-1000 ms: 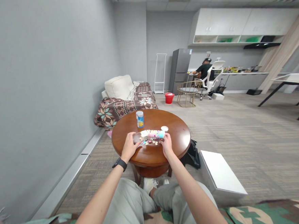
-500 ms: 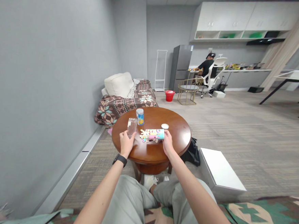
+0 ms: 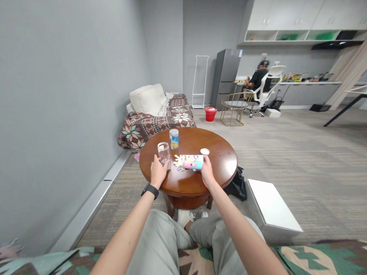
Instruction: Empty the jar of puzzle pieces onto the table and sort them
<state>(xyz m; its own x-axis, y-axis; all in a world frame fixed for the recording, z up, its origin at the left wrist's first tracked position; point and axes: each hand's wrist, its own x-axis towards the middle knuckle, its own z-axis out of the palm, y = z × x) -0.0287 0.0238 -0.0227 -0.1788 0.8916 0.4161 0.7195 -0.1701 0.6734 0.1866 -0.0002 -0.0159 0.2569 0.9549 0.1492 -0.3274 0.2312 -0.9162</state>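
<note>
My left hand (image 3: 159, 172) is closed around the lower part of a clear glass (image 3: 163, 151), thumb on its right side and fingers on its left. The glass leans slightly, rim up. In my right hand (image 3: 206, 171) is a colourful printed can (image 3: 192, 162), lying sideways and gripped at its right end. Pale jigsaw pieces (image 3: 178, 161) spill at the can's left end and lie under it on the round wooden table (image 3: 188, 184). Behind the glass, a blue can with a silver lid (image 3: 173, 139) stands upright. A round white lid (image 3: 204, 151) lies behind the printed can.
A white box (image 3: 274, 204) and a black bag (image 3: 238, 184) are on the floor to the right. Beyond the table stand a covered sofa (image 3: 159, 121), a red bucket (image 3: 210, 114) and a gold-framed chair (image 3: 234, 105). A seated person (image 3: 257, 79) is farther back.
The glass has tipped a little, and its rim shows more clearly. My left hand has shifted slightly with it. The printed can remains sideways in my right hand.
</note>
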